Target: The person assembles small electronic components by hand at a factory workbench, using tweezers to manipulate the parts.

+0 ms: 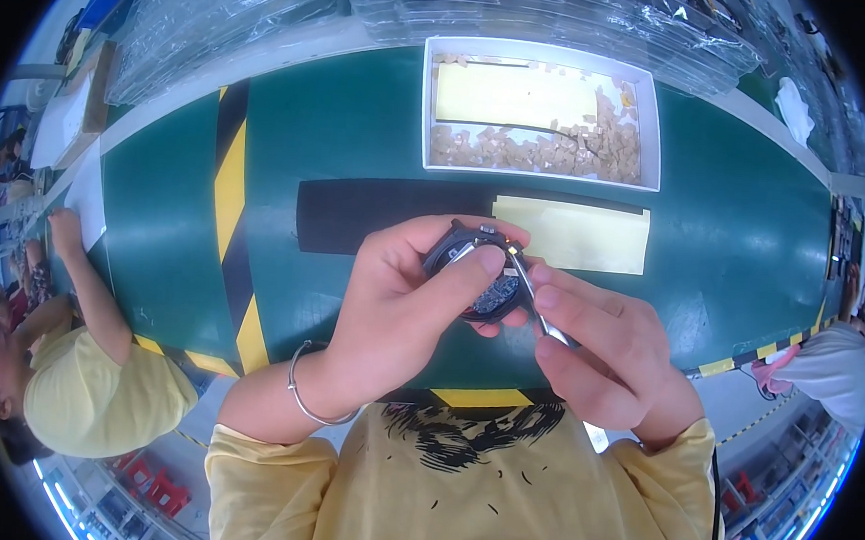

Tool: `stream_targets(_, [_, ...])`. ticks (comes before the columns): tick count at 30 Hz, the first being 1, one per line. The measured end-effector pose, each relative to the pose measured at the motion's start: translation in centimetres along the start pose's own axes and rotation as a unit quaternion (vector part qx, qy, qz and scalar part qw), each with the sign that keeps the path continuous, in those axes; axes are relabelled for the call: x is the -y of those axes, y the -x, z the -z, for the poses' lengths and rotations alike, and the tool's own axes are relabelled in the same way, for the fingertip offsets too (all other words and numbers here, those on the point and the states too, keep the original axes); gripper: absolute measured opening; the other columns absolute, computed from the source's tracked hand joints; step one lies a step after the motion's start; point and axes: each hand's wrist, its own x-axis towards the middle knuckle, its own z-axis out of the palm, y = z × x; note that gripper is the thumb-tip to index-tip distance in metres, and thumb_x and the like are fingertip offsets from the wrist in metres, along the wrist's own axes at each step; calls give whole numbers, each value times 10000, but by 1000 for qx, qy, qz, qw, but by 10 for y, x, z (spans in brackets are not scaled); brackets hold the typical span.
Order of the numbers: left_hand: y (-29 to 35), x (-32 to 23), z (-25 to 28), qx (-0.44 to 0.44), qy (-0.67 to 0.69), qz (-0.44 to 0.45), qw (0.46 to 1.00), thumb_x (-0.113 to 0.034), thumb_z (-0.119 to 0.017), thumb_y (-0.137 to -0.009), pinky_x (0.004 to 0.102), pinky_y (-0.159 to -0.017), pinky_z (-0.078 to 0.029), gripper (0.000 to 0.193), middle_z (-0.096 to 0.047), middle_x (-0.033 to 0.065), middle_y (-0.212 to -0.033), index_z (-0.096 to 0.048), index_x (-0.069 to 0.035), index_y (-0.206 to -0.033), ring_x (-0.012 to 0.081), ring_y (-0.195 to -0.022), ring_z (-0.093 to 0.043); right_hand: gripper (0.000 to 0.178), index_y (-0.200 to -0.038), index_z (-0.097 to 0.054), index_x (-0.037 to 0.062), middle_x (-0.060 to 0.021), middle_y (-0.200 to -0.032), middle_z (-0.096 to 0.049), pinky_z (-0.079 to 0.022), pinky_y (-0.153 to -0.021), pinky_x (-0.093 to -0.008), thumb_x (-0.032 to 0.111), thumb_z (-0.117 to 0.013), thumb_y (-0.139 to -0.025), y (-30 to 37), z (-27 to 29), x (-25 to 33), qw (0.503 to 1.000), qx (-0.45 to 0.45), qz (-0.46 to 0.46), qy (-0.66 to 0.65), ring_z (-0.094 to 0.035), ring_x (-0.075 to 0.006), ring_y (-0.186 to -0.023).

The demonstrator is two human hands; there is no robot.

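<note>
My left hand [402, 283] is closed round a black watch case [498, 295], its thumb pressed on the open face where inner parts show. In my right hand [609, 348] is a pair of metal tweezers [538, 303], pinched between thumb and fingers. The tweezers' tip touches the upper right edge of the case, beside a small yellowish spot. What exactly the tip grips is too small to tell. Beneath and behind the hands lie a black strip [357, 217] and a pale yellow sheet [591, 237] on the green table.
A white box [540, 177] with many small tan pieces and a yellow sheet stands beyond my hands. Stacked clear plastic trays [553, 17] line the far edge. Striped tape [231, 191] crosses the green table [166, 217]. A co-worker [103, 390] sits at left, another person [823, 374] at right.
</note>
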Motion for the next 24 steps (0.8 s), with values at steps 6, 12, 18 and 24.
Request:
stream_targets(6, [1,1,3,32,1,-22,999,-174,-483,-936,258,-623,-533,300,-674,109,-924,-600,40,-1111,143,-752,-643,165,-706,-529,9,-210,-988,-636,-588,-579,-294,-91,-645,-647,-4,-7,-5,996,-83,34,24,-689,-345,-832])
stream_targets(12, [5,1,0,35,68,-13,997,-105,-481,-967,248,-666,-531,287,-666,98,-939,-576,49,-1191,118,-801,-637,316,-905,-490,-7,-236,-1101,-563,-617,-689,-395,-177,-625,-675,-1,4,-2,999,-17,21,-41,-639,-439,-964])
stream_targets(18, [10,0,-4,34,49,7,998,-149,-442,-965,287,-674,-559,337,-661,142,-1016,-539,60,-1211,184,-829,-662,179,-717,-513,10,-214,-957,-641,-603,-590,-315,-102,-647,-678,-4,-3,-5,994,-97,37,-23,-687,-364,-843])
stream_targets(24, [11,-1,-5,32,58,4,998,-145,-441,-972,302,-710,-573,351,-656,143,-1023,-515,74,-1236,189,-847,-666,193,-733,-510,6,-222,-977,-638,-605,-588,-325,-113,-648,-669,-3,-3,-2,995,-92,11,-33,-686,-378,-857])
